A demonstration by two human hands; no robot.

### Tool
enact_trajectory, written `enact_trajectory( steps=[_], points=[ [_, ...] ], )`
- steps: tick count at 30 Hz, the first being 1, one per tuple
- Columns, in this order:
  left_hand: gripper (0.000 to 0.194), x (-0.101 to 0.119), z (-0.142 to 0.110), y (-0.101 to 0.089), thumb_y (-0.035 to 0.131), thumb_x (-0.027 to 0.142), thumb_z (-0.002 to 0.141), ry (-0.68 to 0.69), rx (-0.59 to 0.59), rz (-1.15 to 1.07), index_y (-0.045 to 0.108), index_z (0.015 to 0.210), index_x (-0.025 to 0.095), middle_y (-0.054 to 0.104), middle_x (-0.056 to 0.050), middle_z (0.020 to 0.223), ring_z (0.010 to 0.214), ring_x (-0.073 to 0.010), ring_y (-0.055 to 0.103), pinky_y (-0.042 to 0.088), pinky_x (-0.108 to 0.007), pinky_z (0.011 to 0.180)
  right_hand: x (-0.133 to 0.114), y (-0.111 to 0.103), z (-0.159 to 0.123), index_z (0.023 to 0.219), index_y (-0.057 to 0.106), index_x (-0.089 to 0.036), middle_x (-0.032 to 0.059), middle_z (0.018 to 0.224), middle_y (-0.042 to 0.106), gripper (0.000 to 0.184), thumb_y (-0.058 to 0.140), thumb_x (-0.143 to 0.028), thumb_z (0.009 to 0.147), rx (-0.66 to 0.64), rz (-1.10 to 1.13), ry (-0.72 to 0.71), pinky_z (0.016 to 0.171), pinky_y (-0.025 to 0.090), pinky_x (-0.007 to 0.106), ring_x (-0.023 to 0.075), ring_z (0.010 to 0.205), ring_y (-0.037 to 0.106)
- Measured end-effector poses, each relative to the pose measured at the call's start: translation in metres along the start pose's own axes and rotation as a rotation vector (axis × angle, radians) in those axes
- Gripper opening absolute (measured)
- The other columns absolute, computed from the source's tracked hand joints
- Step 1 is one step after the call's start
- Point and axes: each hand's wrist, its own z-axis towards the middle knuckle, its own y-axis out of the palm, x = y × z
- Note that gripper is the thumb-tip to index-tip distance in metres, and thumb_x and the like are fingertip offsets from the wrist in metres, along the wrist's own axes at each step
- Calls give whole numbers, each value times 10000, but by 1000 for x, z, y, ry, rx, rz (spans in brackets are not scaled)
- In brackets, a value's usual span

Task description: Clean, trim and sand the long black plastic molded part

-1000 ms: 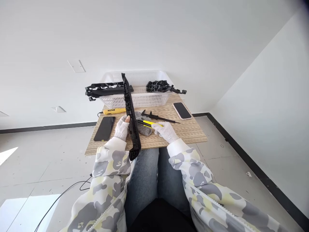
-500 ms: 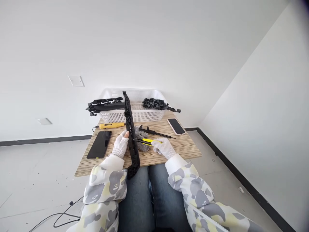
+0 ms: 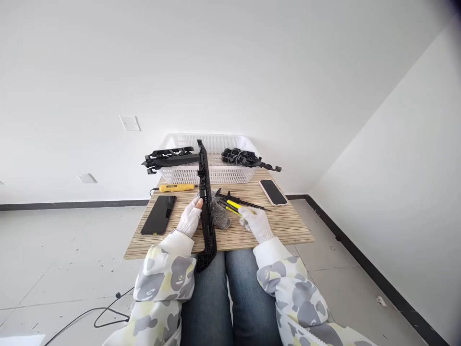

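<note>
My left hand (image 3: pixel 189 217), in a white glove with a bare thumb tip, is closed around a long black plastic trim piece (image 3: pixel 206 206). The piece stands lengthwise over the table, its near end above my lap. In my gloved right hand (image 3: pixel 255 222) is a yellow and black utility knife (image 3: pixel 235 205), pointing up and left, apart from the trim piece. Beneath and behind the knife lie a grey knit glove (image 3: pixel 221 219) and a black caliper (image 3: pixel 248 202).
A white plastic basket (image 3: pixel 230 176) at the back holds black plastic parts (image 3: pixel 239 157); more black parts (image 3: pixel 169 159) overhang its left side. A yellow corded tool (image 3: pixel 177 188), a black phone (image 3: pixel 158 215) and a pink-edged phone (image 3: pixel 273 192) lie on the wooden table (image 3: pixel 288 226).
My right hand has drawn the utility knife away from the trim piece and tilted its tip upward. My left hand keeps its hold. The whole view has shifted slightly.
</note>
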Motion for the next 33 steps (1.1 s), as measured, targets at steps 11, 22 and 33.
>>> enact_trajectory(
  steps=[11,22,33],
  points=[
    [703,-2,-6,0,767,753,652,-84,-21,-27,773,1029,159,782,-105,1008,1147,-344,653,461,-438,1074,7,-13,-5,643,671,-165,-13,428,539,403,742,-560,597,-167,-114,40,375,218,224,71,372,342],
    [645,1,-7,3,730,752,701,-64,-106,-44,757,980,172,779,-89,996,1048,-301,679,488,-395,1017,10,-19,-9,827,771,-132,-15,488,567,456,751,-562,674,-196,-132,32,399,221,220,70,413,360],
    [697,5,-8,4,741,767,672,-71,-94,-17,764,1016,162,784,-106,1049,1091,-321,670,485,-404,1020,10,-19,-11,867,794,-126,-1,514,591,478,777,-551,647,-226,-160,27,410,227,236,80,434,376]
  ],
)
